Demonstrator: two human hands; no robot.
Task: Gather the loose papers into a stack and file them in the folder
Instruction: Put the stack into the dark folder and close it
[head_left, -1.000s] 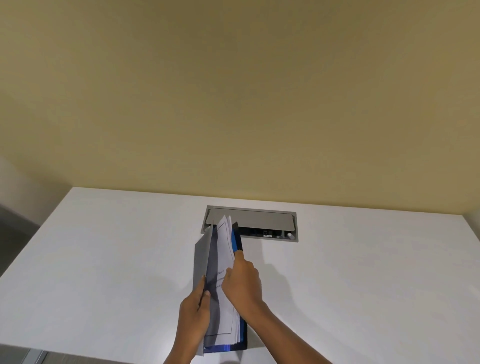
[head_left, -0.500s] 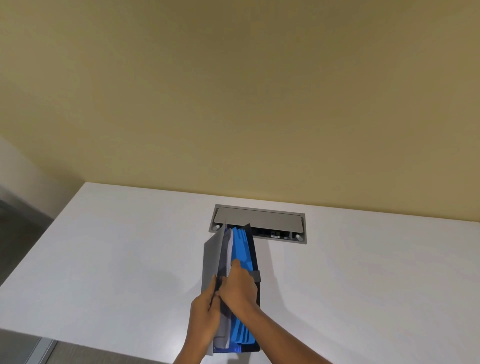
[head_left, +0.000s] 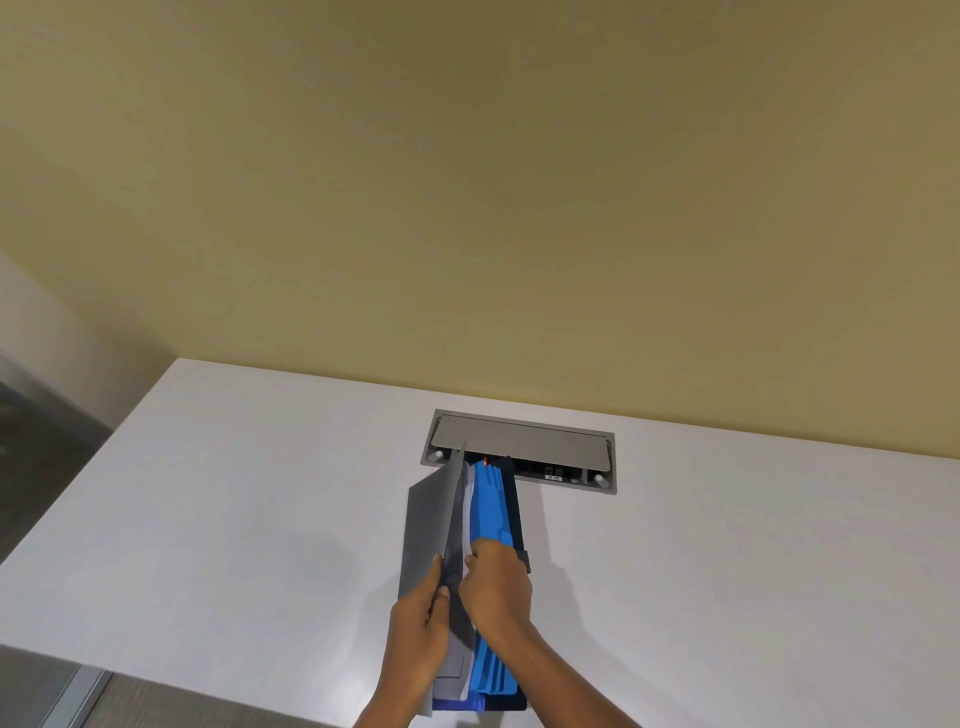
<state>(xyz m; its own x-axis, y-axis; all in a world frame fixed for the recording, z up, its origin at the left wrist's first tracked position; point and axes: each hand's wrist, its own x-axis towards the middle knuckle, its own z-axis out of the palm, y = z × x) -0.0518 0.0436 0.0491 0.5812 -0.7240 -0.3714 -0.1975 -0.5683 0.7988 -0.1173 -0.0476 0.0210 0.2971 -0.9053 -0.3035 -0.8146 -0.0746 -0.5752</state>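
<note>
An expanding folder (head_left: 493, 514) with bright blue dividers and a dark outer shell stands on edge on the white table, running away from me. Its grey front flap (head_left: 428, 519) is pulled out to the left. A thin white stack of papers (head_left: 467, 499) sits between that flap and the blue dividers, with only its upper edge showing. My left hand (head_left: 418, 634) grips the grey flap from the left. My right hand (head_left: 496, 590) rests on top of the folder, fingers pinched on the papers' edge by the first blue divider.
A grey recessed cable box (head_left: 522, 449) with its lid partly open lies in the white table (head_left: 234, 519) just beyond the folder. A yellow wall rises behind. The table's near edge runs under my wrists, and the floor drops off at left.
The papers have sunk down into the folder between the grey flap and blue dividers. Both hands have moved closer together on the folder's top. The view has shifted slightly left.
</note>
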